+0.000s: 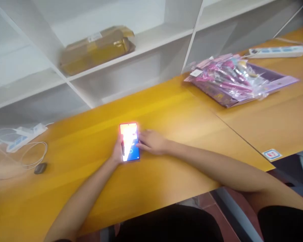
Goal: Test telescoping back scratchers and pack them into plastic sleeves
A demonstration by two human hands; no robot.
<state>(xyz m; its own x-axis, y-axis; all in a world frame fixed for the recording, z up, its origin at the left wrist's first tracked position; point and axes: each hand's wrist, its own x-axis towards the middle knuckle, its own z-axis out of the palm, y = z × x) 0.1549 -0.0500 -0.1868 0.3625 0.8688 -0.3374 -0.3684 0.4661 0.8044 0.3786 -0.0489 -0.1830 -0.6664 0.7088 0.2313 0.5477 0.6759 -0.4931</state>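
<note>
A smartphone [130,141] with a brightly lit, glaring screen is held upright to my view over the wooden table. My left hand [118,150] grips its left edge, with the thumb along the front and the other fingers hidden behind it. At the right edge, my right hand [153,141] has its thumb tip on the rim of the screen and its fingers against the side, partly out of sight. Glare washes out most of what the screen displays; its lower part is blue.
Pink plastic-wrapped packages [232,75] lie on a purple flat box [280,82] at right. Power strips [277,51] sit at both ends, with white cables and a black mouse-like object [40,168] at left. A taped carton [98,50] rests on the white shelf [166,35] behind.
</note>
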